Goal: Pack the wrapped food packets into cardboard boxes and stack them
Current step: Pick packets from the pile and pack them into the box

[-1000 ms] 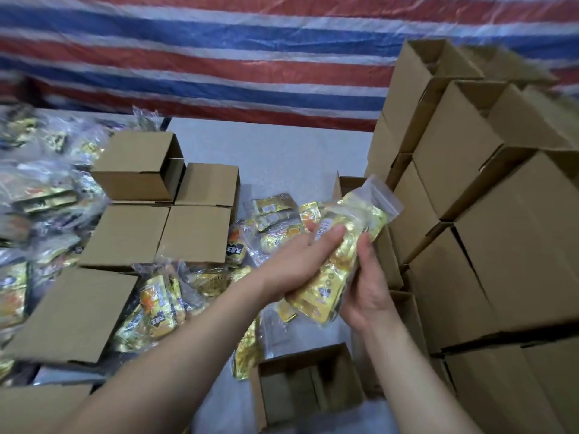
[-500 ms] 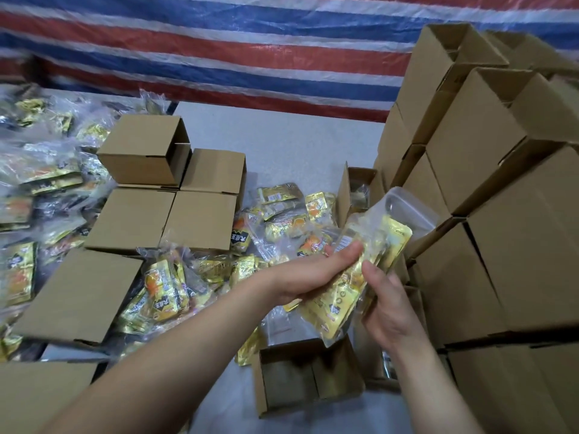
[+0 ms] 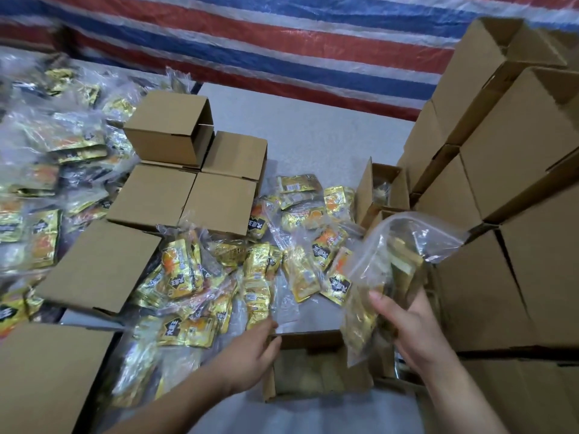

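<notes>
A clear plastic bag of gold packets (image 3: pixel 385 277) is grasped by the right hand (image 3: pixel 410 327), fingers curled, just above the right wall of the open cardboard box (image 3: pixel 316 338). The box's left rim is touched by the left hand (image 3: pixel 250 355), fingers loosely bent. Glossy loose packets (image 3: pixel 257 277) lie behind; bare grey table (image 3: pixel 313 133) is left beside the stacked cartons (image 3: pixel 501 183)

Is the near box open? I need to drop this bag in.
Open: the box shows its inside, flaps up, left hand on its rim.
</notes>
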Motion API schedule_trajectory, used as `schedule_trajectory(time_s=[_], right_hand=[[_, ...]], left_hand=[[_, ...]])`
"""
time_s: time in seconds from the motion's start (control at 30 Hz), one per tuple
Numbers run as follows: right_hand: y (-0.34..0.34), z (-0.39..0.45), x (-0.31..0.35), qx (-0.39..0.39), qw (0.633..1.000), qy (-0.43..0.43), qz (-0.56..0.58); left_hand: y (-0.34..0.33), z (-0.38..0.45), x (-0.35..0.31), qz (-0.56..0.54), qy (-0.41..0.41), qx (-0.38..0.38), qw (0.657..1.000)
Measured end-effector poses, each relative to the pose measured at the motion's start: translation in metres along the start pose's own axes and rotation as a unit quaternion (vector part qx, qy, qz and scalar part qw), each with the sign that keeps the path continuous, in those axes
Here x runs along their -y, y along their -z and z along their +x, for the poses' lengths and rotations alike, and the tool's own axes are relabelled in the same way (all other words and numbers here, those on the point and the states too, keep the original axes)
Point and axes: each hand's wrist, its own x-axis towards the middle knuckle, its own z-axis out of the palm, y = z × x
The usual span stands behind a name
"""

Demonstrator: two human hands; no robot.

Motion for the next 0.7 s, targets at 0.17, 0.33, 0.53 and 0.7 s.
schedule_trajectory(time_s=[0.17,0.33,0.53,0.7], right_hand=[[-0.022,-0.008,-0.016,0.223,0.919,0.08,-0.316],[-0.028,-0.003,-0.039,0.363,0.812,0.026,-0.456],[-0.038,0.004,-0.058,0.401,0.807,-0.043,-0.432],[-0.033,0.005,-0.079,0.407,0.805,-0.024,-0.43]], left_hand=[[0.004,0.007,0.002,-0.022,-0.054,0.034,0.998],[0.015,0.014,0.003,-0.006,-0.069,0.054,0.996],[0.015,0.019,0.0,-0.004,-0.075,0.05,0.996],[0.016,0.017,0.003,-0.033,-0.091,0.042,0.994]])
